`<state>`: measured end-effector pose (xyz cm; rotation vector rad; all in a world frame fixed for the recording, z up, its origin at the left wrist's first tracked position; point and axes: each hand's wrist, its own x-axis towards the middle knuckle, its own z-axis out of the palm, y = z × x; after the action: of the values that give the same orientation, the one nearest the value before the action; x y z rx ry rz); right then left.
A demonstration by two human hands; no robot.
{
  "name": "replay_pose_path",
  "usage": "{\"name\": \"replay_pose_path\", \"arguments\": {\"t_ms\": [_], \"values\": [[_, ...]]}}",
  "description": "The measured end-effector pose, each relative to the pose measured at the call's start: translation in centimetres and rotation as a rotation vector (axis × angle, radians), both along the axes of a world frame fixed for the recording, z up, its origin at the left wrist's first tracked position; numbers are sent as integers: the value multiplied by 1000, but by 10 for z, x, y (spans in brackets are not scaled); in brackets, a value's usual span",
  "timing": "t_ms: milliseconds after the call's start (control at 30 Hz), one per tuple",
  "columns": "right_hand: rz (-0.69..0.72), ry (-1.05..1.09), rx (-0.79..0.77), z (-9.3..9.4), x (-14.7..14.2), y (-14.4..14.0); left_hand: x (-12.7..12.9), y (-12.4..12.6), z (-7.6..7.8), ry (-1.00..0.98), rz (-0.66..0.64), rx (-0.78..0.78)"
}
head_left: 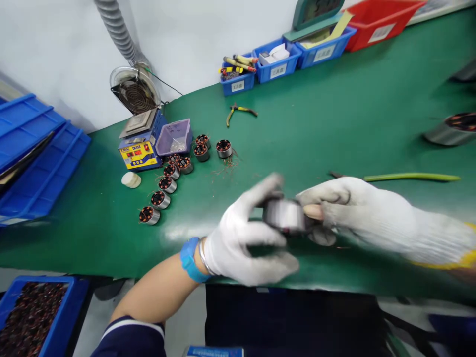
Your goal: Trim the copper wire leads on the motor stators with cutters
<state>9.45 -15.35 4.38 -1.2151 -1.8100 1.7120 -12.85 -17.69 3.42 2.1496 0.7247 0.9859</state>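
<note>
A motor stator (284,215), a short silvery cylinder with dark ends, is blurred by motion above the front part of the green bench. My left hand (249,233), in a white glove, has its thumb above and index finger below the stator's left side, with the other fingers stretched out. From the right, my gloved right hand (338,203) pinches the stator's dark end, a bare fingertip showing through the glove. Behind that hand lies a tool with a long green handle (412,177). Several stators with copper windings (160,200) stand in a row to the left.
Yellow-handled pliers (241,110) lie near the back. Blue bins (277,69) and a red bin (383,29) line the wall. At left are a purple tray (174,138), a blue-yellow soldering unit (139,151), a fume duct (119,29) and stacked blue crates (44,163). Larger stators (451,131) stand right.
</note>
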Motion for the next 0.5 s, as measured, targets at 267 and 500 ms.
{"name": "replay_pose_path", "arguments": {"t_ms": [267,500], "values": [[114,-92,268,23,2,-5,3,6,11,-30,-131,-1202],[89,-42,29,15,-3,-4,9,-3,14,-418,170,-599]]}}
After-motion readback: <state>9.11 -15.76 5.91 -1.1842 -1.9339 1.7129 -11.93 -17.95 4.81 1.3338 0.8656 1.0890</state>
